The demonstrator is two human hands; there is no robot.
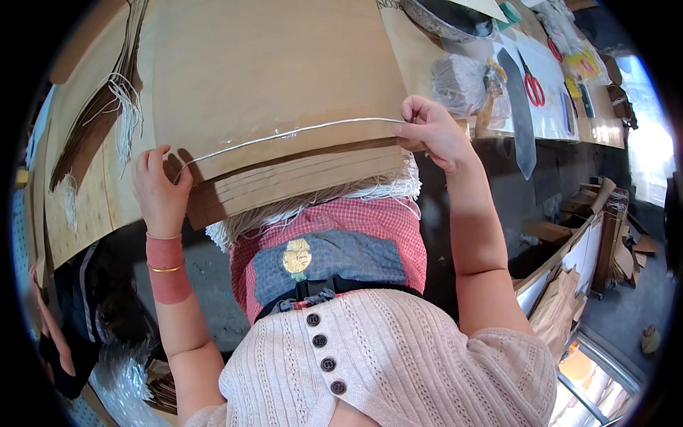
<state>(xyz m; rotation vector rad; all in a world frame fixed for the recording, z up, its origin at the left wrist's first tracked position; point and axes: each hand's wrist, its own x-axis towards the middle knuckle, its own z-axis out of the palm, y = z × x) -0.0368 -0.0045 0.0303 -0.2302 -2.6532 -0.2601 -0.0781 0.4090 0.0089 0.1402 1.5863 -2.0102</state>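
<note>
A white string (306, 129) is stretched between my hands, over the near part of a large brown paper sheet (277, 64). My right hand (432, 135) pinches its right end between thumb and fingers. At the left edge of the paper, my left hand (160, 192) has the other end by its thumb, the fingers curved around it. Shiny wet-looking patches show on the paper along the string. Below lie the stepped edges of a stack of brown paper (299, 181). A bundle of white strings (388, 188) hangs under the stack, over my lap.
Folded brown paper pieces with white strings (126, 107) lie to the left. At right are a brush (489, 96), a long dark blade (521, 117), red-handled scissors (533, 89) and a round basin (452, 20). A box of cardboard scraps (569, 267) stands lower right. Another person's arm (53, 327) shows lower left.
</note>
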